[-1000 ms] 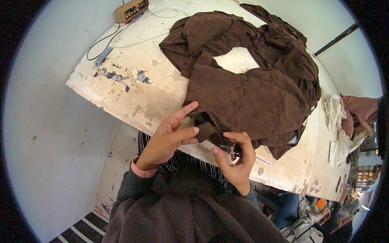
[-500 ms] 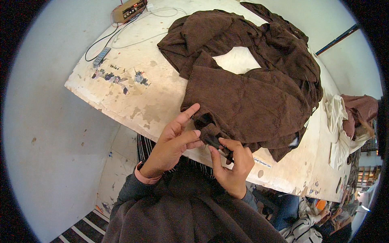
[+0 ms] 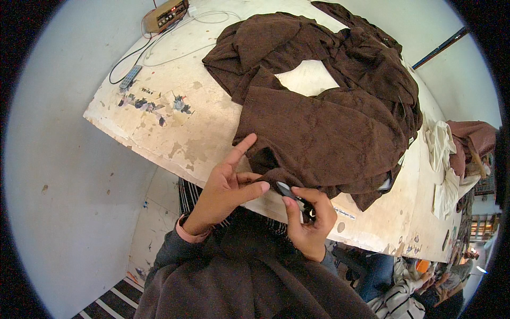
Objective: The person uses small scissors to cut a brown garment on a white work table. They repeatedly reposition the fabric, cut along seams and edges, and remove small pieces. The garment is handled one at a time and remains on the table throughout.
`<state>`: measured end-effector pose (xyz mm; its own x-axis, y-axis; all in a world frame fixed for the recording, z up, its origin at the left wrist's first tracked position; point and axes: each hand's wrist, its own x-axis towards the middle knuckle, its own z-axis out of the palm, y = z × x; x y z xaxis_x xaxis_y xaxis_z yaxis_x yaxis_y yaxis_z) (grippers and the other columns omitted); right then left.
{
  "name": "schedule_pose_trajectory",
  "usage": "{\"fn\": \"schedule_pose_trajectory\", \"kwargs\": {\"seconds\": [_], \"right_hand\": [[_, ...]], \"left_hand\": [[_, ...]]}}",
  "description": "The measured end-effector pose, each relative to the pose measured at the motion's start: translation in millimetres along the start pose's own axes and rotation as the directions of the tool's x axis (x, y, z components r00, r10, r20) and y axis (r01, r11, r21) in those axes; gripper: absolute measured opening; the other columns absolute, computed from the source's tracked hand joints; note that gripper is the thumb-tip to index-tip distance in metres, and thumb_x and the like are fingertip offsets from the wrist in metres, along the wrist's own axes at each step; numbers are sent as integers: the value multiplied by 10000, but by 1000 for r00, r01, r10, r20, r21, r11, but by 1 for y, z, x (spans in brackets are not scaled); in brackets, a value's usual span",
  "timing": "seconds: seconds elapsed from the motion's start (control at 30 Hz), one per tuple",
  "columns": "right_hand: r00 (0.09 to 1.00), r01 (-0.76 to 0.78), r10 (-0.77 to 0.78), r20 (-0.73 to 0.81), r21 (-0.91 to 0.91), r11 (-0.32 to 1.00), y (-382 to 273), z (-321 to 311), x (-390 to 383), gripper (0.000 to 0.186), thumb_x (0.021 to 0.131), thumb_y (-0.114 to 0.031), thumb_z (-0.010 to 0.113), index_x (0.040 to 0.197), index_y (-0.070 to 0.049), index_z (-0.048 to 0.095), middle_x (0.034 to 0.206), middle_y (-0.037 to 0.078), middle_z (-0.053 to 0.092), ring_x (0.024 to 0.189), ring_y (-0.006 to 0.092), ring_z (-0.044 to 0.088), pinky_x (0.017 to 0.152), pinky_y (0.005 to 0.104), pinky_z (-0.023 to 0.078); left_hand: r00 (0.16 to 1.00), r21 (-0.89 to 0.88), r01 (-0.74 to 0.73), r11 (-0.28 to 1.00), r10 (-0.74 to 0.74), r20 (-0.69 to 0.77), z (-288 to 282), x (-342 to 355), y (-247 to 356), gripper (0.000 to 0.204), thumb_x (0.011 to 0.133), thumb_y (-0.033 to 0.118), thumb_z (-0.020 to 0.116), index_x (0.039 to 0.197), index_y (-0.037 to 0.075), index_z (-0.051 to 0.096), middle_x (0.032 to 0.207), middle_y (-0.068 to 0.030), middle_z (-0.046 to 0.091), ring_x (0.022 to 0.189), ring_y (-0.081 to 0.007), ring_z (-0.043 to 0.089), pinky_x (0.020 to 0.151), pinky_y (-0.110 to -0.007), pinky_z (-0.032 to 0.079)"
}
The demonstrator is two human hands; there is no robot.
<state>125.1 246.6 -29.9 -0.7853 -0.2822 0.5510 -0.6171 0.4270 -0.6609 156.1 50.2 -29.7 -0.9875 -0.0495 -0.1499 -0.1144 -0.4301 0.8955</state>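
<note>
A dark brown garment [image 3: 319, 138] lies bunched in a ring on the table, its folded near end by my hands. My left hand [image 3: 220, 194] pinches the edge of this cloth between thumb and fingers, with the index finger stretched along its corner. In my right hand [image 3: 313, 220] is a pair of small black thread snips [image 3: 297, 199]. Their pale metal tip points at the cloth edge close to my left thumb. My right fingers partly cover the handle.
The worn pale table [image 3: 175, 143] curves around in front of me. A brown box-shaped device [image 3: 166, 16] with cables and a grey remote [image 3: 130, 77] sit at its far left. White cloth [image 3: 441, 170] and dusty-pink cloth [image 3: 470, 141] hang at the right. People sit at lower right.
The snips have come away slightly to the right from the cloth, and their blade now shows. My left thumb and fingers have shifted a little along the edge, which lies flatter.
</note>
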Motion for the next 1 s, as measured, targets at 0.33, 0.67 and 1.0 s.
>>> {"fn": "schedule_pose_trajectory", "kwargs": {"seconds": [0.33, 0.67, 1.0], "right_hand": [[953, -287, 269, 139, 130, 949, 14, -9, -10, 258, 806, -125, 836, 991, -13, 696, 885, 125, 734, 766, 223, 707, 696, 316, 539], [980, 101, -78, 185, -113, 988, -3, -4, 8, 239, 785, -166, 837, 973, -81, 715, 817, 33, 719, 629, 196, 645, 544, 330, 369], [966, 163, -130, 224, -135, 977, -2, -7, 7, 234, 782, -158, 843, 964, -93, 711, 826, 11, 722, 642, 170, 655, 546, 328, 363]], "left_hand": [[996, 19, 63, 998, -64, 57, -21, -2, -4, 861, 937, -10, 698, 1633, 94, 204, 1149, -127, 714, 918, -99, 684, 786, -223, 546], [986, 40, 85, 996, -90, 139, -15, -6, 4, 874, 940, -65, 657, 1645, 109, 169, 1177, -127, 709, 1017, -112, 679, 861, -221, 535], [988, 58, 29, 998, -38, 149, -12, -8, 6, 909, 905, -112, 658, 1641, 70, 155, 1575, -73, 419, 1047, -114, 681, 857, -218, 542]]}}
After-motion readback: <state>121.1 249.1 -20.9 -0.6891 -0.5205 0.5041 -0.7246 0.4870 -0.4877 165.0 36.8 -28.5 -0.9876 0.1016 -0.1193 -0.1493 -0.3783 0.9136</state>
